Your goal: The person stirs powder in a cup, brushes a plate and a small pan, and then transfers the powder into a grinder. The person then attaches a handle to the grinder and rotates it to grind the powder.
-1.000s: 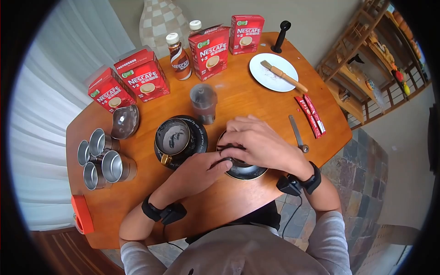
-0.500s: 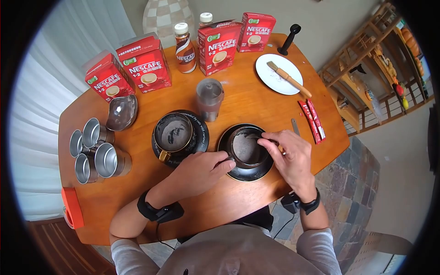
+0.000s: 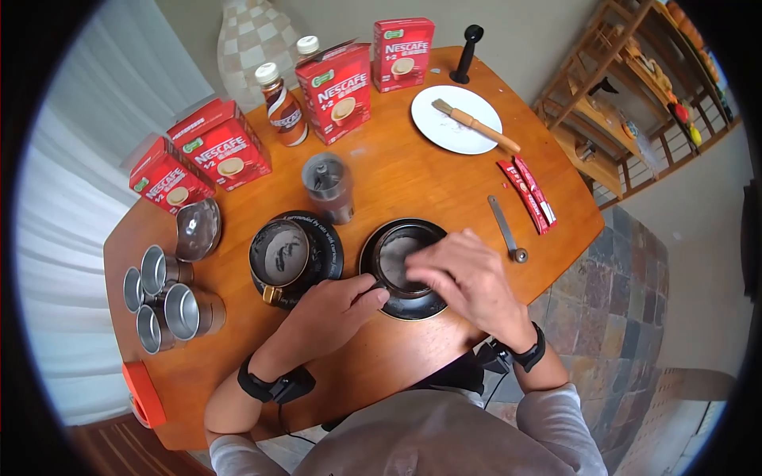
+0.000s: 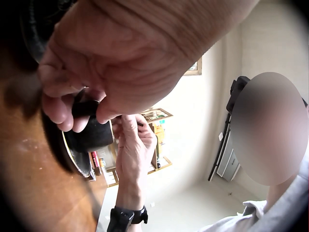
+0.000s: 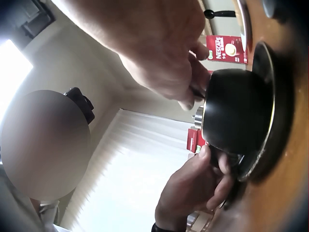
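Observation:
A black cup [image 5: 236, 111] with pale grey contents stands on a black saucer [image 3: 413, 309] with a gold edge. My left hand [image 3: 333, 313] grips this cup's handle at its left side, thumb on top. Over the right part of the rim, my right hand [image 3: 475, 287] pinches a thin dark handle [image 5: 196, 92] that dips toward the cup. Its lower end is hidden by the fingers and cup. Left of it, a second black cup [image 3: 282, 252] with a gold handle and similar contents sits on a lettered saucer [image 3: 325, 252].
A metal grinder [image 3: 332, 194] stands behind the cups. Farther back are red Nescafe boxes [image 3: 341, 99] and a coffee bottle [image 3: 282, 115]. Several metal cups [image 3: 190, 311] stand left. A white plate [image 3: 436, 131] with a brush, a metal spoon [image 3: 503, 226] and red sachets [image 3: 528, 197] lie right.
My right hand has swept from across the cup to its right rim, then toward its near right side, pinching the dark handle. My left hand keeps its grip on the cup handle.

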A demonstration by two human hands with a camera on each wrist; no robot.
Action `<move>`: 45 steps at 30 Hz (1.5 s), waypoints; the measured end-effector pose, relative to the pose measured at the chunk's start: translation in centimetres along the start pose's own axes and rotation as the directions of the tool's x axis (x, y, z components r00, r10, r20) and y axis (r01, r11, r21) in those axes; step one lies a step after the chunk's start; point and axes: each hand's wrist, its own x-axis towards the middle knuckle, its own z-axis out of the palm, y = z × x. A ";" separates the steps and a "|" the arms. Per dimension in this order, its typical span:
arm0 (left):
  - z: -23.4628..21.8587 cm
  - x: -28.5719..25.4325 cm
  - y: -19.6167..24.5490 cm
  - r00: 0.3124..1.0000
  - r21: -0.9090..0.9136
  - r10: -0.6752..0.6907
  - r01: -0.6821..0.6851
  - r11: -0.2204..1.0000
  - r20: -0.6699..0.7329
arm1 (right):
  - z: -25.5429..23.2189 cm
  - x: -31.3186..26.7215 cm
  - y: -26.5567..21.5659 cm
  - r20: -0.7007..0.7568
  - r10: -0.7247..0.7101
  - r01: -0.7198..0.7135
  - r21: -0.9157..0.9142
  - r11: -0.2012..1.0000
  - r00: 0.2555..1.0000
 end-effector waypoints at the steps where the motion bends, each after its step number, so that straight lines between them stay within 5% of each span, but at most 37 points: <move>1: 0.0 0.0 0.0 1.000 -0.003 -0.001 0.001 1.000 0.000 | -0.9 0.0 -0.5 0.069 -0.012 0.010 0.033 0.999 0.998; 3: 0.0 0.0 0.1 1.000 -0.009 -0.022 0.022 1.000 0.006 | -1.8 -0.1 -0.4 0.138 -0.004 -0.009 0.097 0.995 0.990; 7: 0.0 0.0 0.3 0.997 -0.003 -0.074 0.074 0.997 0.024 | -0.8 0.9 0.4 -0.062 0.045 -0.048 -0.054 0.997 0.997; 14: -0.1 0.0 0.6 0.992 -0.007 -0.125 0.125 0.992 0.036 | -1.8 0.3 0.5 0.153 -0.082 0.072 0.067 0.995 0.985; 17: 0.0 0.0 0.5 0.993 -0.013 -0.118 0.118 0.993 0.030 | -0.7 0.6 1.2 -0.009 -0.026 0.025 -0.098 0.995 1.000; 23: 0.2 0.0 0.1 0.997 -0.002 -0.074 0.074 0.997 0.013 | -1.8 -0.4 0.4 0.122 -0.086 0.075 0.088 0.993 0.989; 26: 0.3 0.0 0.0 0.998 -0.019 -0.059 0.059 0.998 0.008 | -0.9 0.3 0.8 -0.003 -0.024 0.024 0.054 0.998 1.000; 33: 0.5 -0.1 0.1 1.000 0.006 -0.007 0.007 1.000 -0.020 | -2.1 0.4 -0.3 0.182 -0.017 0.001 0.090 0.996 0.983; 36: 0.5 -0.1 0.0 1.000 0.014 0.004 -0.004 1.000 -0.023 | -0.5 0.8 0.0 0.035 0.065 -0.067 0.058 0.996 0.997; 43: 0.4 -0.1 0.1 0.999 0.023 0.021 -0.021 1.000 -0.029 | -3.0 0.5 -0.2 0.262 -0.005 -0.023 0.102 0.995 0.965; 45: 0.4 -0.1 0.1 0.999 0.019 0.020 -0.019 1.000 -0.028 | -2.5 1.0 -0.5 0.167 0.059 -0.068 0.047 0.997 0.984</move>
